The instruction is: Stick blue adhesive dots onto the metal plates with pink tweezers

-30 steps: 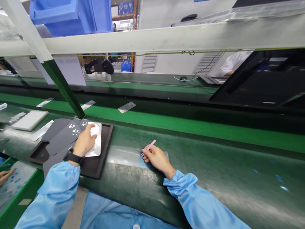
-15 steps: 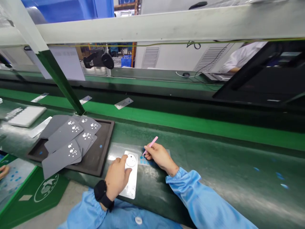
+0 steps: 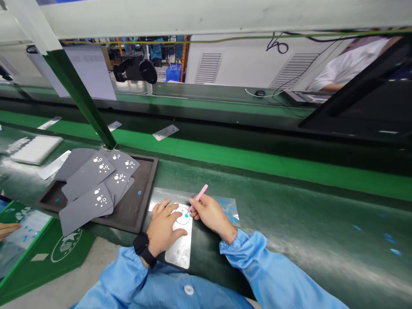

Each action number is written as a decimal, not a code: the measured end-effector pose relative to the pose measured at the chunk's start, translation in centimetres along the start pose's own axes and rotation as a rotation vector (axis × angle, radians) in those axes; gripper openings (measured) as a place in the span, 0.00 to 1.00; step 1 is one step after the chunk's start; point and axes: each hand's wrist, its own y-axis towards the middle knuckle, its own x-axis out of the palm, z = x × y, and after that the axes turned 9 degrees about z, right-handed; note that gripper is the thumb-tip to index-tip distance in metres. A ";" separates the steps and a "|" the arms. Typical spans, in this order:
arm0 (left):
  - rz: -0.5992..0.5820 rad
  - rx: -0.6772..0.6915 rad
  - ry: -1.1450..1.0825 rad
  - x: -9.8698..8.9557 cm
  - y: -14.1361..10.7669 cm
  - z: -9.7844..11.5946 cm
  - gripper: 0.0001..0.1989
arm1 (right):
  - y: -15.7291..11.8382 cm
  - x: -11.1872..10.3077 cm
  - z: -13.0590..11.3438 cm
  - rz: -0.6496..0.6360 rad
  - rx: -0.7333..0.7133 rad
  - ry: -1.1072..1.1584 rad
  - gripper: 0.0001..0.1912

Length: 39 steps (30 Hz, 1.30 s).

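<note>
A white rectangular plate (image 3: 178,254) with a round outline near its far end lies at the bench's front edge. My left hand (image 3: 163,227) rests over its left side, fingers spread and the fingertips near the round outline. Pink tweezers (image 3: 202,191) are pinched in my right hand (image 3: 210,214), their tip low over the plate's right edge. Beside that tip, a small blue dot sticker (image 3: 186,216) shows inside the outline. A clear sheet with blue dots (image 3: 229,207) lies flat beyond my right hand, which partly covers it.
Left of my hands, a dark tray (image 3: 141,197) holds several overlapping grey plates (image 3: 86,210). A green bin (image 3: 61,249) stands below, near another person's hand (image 3: 9,229). Blue bits (image 3: 389,238) lie at right. A green conveyor belt (image 3: 257,161) runs behind, carrying plates (image 3: 165,132).
My right hand with the tweezers has moved left from the sheet of dots to the plate. A blue dot now shows in the outline. The left thumb and fingers have shifted slightly.
</note>
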 end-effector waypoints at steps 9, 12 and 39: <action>0.044 0.021 0.008 0.3 -0.2 -0.2 0.22 | -0.3 0.0 -0.4 0.023 0.012 -0.062 0.10; 0.049 0.028 0.007 0.3 -0.3 -0.2 0.22 | -0.4 0.0 -0.3 0.028 0.000 -0.073 0.10; 0.010 0.016 0.046 -0.5 -0.3 0.7 0.16 | 0.0 0.1 1.3 0.043 -0.130 -0.118 0.08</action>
